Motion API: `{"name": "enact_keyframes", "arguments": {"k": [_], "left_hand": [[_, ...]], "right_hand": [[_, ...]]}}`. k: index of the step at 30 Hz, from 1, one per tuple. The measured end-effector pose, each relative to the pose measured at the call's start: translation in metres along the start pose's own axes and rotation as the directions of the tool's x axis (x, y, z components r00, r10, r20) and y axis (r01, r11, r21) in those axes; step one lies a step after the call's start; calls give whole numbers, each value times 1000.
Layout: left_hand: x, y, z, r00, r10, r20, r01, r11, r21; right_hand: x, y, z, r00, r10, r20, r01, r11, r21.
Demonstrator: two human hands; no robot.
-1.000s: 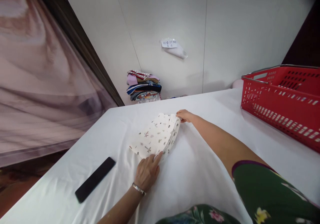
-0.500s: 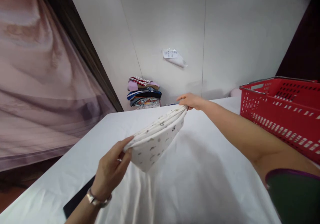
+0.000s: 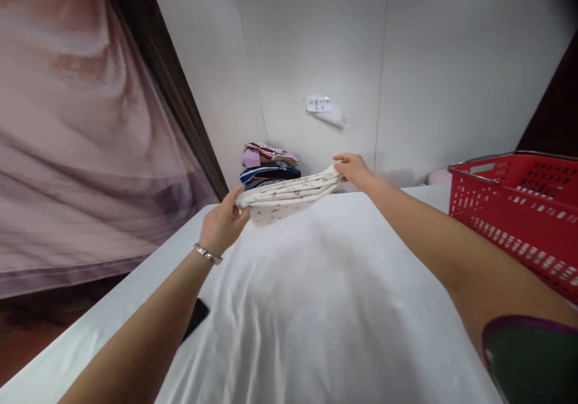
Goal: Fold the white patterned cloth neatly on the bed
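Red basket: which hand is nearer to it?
Right. The right hand is left of the red basket in view; the left hand is farther left, across the cloth.

Matt printed cloth in folded layers; below, a creased white fabric sheet with a sheen. Left, a satiny pink curtain; right, a red plastic basket with a metal handle. Far, a smooth wall; nearer, at left, a shiny metal bracelet.

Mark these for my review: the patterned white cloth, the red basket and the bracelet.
Patterned white cloth (image 3: pixel 291 194), head view: middle of its folded layers.
Red basket (image 3: pixel 515 211), head view: its side wall.
Bracelet (image 3: pixel 208 253), head view: middle of the band.
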State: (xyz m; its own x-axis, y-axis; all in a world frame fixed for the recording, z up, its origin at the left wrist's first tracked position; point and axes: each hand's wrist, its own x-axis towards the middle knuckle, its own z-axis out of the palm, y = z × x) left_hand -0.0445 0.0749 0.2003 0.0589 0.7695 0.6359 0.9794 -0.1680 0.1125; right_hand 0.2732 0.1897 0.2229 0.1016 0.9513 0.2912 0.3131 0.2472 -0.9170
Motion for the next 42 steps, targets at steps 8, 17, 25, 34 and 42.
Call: {"name": "enact_keyframes", "arguments": {"k": [8,17,25,34,42], "left_hand": [[-131,-9,63,867,480,134,-475,877,-67],[-197,-7,70,786,588,189,-551,806,-217],[-209,-1,67,798,543,262,-523,839,-150],[-217,25,65,857,435,275,-450,893,-13],[-209,44,77,851,471,231,-465,881,-86]], "right_hand": [[-104,109,-12,876,424,230,-390,903,-180],[-191,157,-32,612,677,408,-752,658,36],[-196,162,-38,543,673,503,-806,586,84],[-205,161,-36,609,619,496,-766,621,166],[-205,154,-31,676,600,427,-707,691,148]]}}
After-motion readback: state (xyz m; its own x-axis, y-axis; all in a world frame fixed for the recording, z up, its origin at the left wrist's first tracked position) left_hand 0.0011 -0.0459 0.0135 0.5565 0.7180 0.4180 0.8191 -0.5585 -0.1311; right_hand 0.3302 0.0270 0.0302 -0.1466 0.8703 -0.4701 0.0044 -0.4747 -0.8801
